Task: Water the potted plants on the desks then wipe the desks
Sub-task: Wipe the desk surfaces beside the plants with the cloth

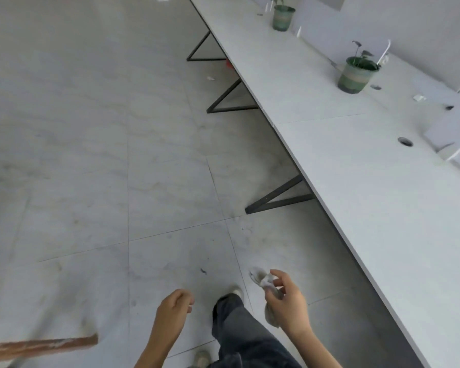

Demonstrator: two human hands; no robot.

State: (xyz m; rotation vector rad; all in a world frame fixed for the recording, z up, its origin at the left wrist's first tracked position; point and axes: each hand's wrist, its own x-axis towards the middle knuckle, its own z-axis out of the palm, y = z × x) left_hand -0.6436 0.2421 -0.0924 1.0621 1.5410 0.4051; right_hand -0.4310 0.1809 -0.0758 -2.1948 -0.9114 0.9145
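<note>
- The right hand (pixel 287 304) grasps a crumpled pale cloth (pixel 264 281): thumb and fingers curl round its middle, one bunched end sticks out above the fingers and the other hangs below the palm.
- The left hand (pixel 174 305) is released, its fingers loosely curled and holding nothing, level with the right hand and apart from it.
- Both hands are over the tiled floor (pixel 117 155), on either side of a dark trouser leg (pixel 239 330) and a light shoe (pixel 237 290).
- The cloth is off the tabletop (pixel 356 195), which runs along the right side as a long white surface on black angled legs (pixel 276 197).
- 2 potted plants stand on the tabletop, well apart from the hands: the nearer green pot (pixel 357 75) with a thin leafy stem, and the farther green pot (pixel 283 18) close to the top edge.
- A round cable hole (pixel 405 141) sits in the tabletop between the nearer pot and the hands, and a small white scrap (pixel 418 97) lies just right of that pot.
- A blurred orange-brown bar (pixel 40 346) crosses the lower left corner.
</note>
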